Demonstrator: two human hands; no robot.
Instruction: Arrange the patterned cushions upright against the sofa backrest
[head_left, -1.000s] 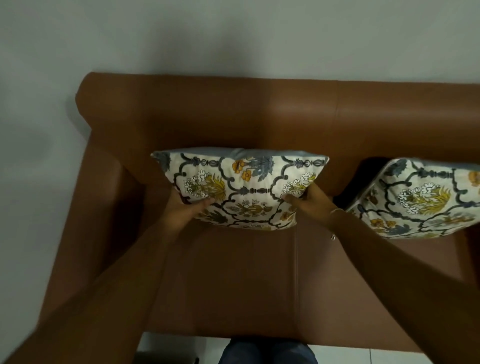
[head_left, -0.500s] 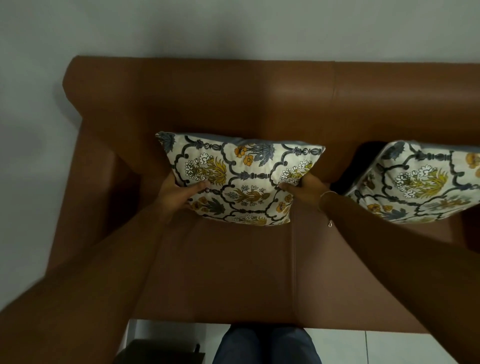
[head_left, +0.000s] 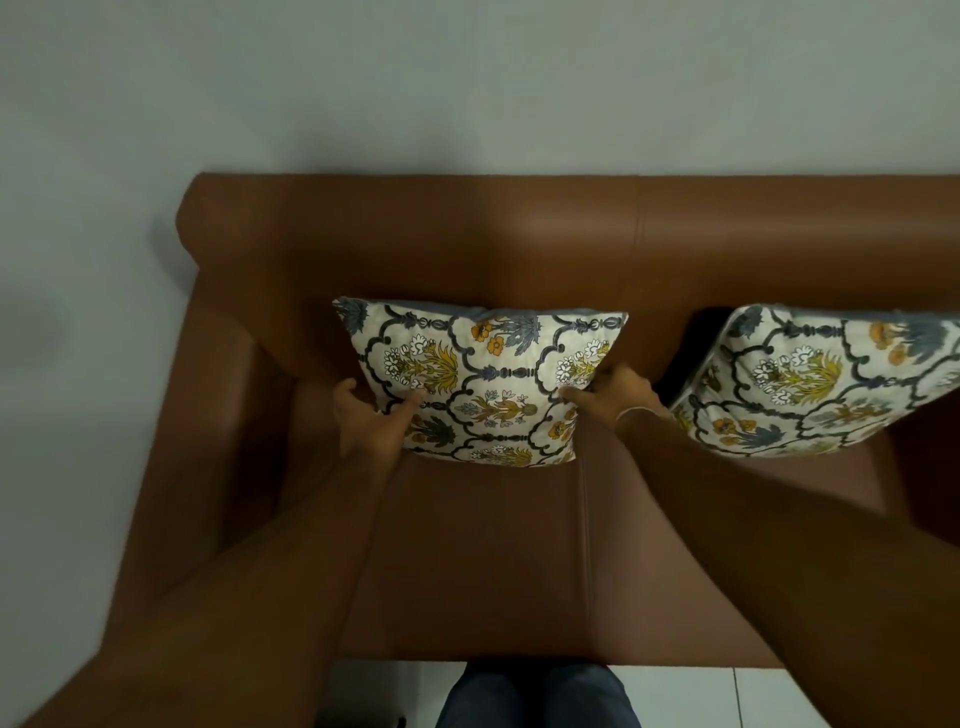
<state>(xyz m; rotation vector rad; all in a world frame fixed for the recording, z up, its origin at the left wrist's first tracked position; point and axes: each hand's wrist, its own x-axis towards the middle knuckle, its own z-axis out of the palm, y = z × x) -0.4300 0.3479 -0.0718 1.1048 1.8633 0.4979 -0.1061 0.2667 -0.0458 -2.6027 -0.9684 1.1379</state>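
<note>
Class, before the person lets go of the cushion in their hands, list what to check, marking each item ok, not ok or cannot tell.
1. Left hand has a grip on the held cushion's left edge: ok.
2. Right hand has a grip on its right edge: ok.
3. Held cushion stands upright at the backrest: ok.
4. Its bottom edge rests on the seat: cannot tell.
5. Second cushion stands straight: not ok, tilted.
6. Cushions are apart: ok.
</note>
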